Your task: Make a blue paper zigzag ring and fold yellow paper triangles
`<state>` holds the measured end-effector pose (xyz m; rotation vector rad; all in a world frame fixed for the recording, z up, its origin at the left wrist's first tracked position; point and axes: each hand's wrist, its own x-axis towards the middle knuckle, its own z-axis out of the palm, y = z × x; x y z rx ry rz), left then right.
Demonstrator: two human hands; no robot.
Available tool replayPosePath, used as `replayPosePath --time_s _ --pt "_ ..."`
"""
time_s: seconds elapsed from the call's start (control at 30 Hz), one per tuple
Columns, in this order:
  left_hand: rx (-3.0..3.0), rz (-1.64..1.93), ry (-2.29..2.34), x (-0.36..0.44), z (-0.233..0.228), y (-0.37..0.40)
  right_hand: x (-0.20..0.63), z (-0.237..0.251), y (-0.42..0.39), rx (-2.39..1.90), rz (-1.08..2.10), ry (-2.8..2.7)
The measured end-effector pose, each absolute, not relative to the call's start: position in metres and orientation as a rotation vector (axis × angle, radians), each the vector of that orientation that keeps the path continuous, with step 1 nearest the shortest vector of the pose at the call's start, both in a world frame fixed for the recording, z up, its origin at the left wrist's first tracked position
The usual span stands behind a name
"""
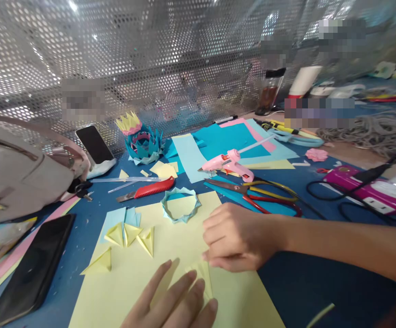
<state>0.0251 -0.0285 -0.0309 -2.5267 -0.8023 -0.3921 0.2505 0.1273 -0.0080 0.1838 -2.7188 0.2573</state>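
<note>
My left hand lies at the bottom with its fingers stretched out, its fingertips on a small folded yellow paper piece. Curled closed, my right hand rests just above that piece, its thumb tip by the paper's upper end. Whatever its fingers may hold is hidden. Under both hands is a large yellow paper sheet. Several folded yellow paper triangles lie on its left part, some over light blue paper pieces. A light blue folded paper ring sits at the sheet's far edge.
Beyond the ring are a red utility knife, a pink glue gun and scissors. A blue paper crown stands farther back. A black phone and a bag are left; a magenta power strip is right.
</note>
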Motion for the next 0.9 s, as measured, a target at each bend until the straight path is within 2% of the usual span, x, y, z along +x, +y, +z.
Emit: replayPosePath --time_s 0.1,0.27,0.37,0.57,0.67,0.8,0.9 --pt "-2.514 -0.328 -0.764 0.021 -0.025 -0.028 0.248 -0.006 0.120 0.087 0.291 -2.705" --pt "-2.531 -0.260 -0.747 0.020 -0.011 -0.032 0.246 0.000 0.108 -0.226 0.740 -2.690" --pt "-2.537 -0.353 -0.786 0.025 -0.010 -0.033 0.246 0.001 0.104 -0.369 0.859 -2.698" --pt "-2.438 -0.835 -0.997 0.034 -0.021 -0.034 0.247 -0.009 0.101 -0.266 0.852 -2.679" --pt "-2.563 -0.712 -1.027 0.032 -0.019 -0.036 0.247 -0.013 0.100 -0.163 0.779 -2.650" --pt "-2.682 -0.734 -1.032 0.026 -0.009 -0.033 0.249 -0.011 0.096 -0.135 0.722 -2.554" --pt "-2.702 -0.711 -1.317 0.025 0.001 -0.022 0.250 -0.007 0.094 -0.170 0.774 -2.428"
